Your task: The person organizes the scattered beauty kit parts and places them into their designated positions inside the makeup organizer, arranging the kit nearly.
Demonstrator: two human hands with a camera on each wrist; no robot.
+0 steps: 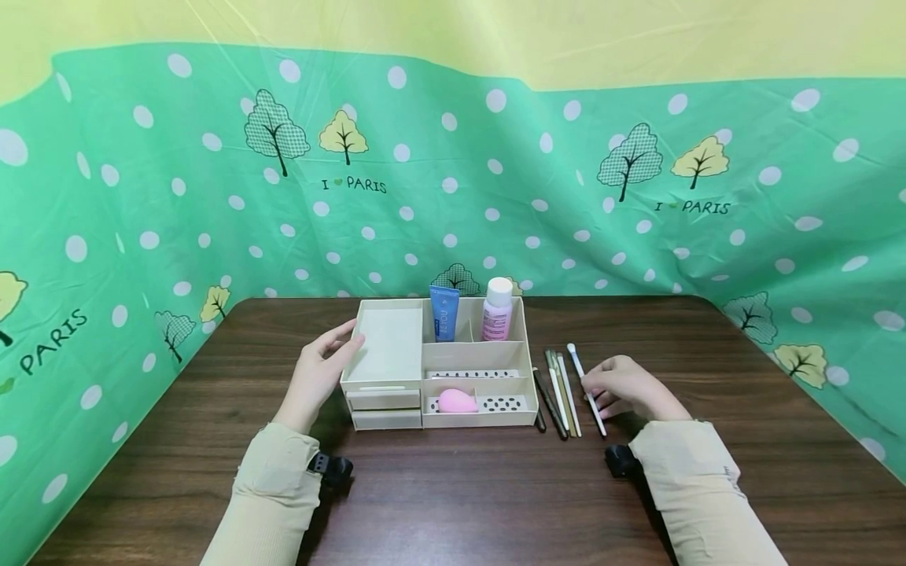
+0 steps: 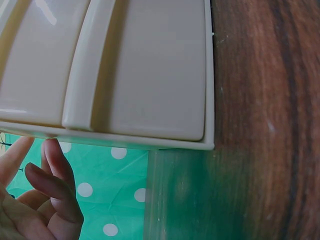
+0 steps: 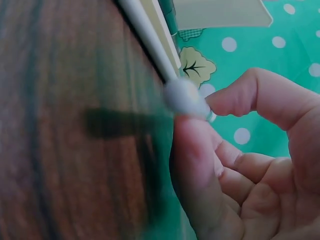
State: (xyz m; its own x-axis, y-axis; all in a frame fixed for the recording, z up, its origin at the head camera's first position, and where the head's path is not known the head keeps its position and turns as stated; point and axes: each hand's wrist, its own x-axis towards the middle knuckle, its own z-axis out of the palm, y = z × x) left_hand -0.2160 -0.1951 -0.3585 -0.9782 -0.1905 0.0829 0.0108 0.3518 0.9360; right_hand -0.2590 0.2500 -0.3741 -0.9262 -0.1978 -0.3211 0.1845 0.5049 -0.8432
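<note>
A cream desk organizer (image 1: 385, 338) stands in the middle of the table; its closed drawer fronts (image 2: 155, 70) fill much of the left wrist view. Against its left side rest the fingertips of my left hand (image 1: 322, 373), not wrapped round it. My right hand (image 1: 626, 385) pinches a slim white stick with a thicker rounded end (image 1: 576, 365) between thumb and finger. That stick is blurred in the right wrist view, so its exact kind is unclear. Beside it several slim dark, white and gold sticks (image 1: 559, 393) lie along the organizer's right side.
Inside the organizer stand a blue tube (image 1: 445, 314) and a pink bottle with a white cap (image 1: 498, 310). A pink makeup sponge (image 1: 456, 401) lies in the front compartment. Behind the dark wooden table (image 1: 453, 495) hangs a green dotted cloth (image 1: 453, 212).
</note>
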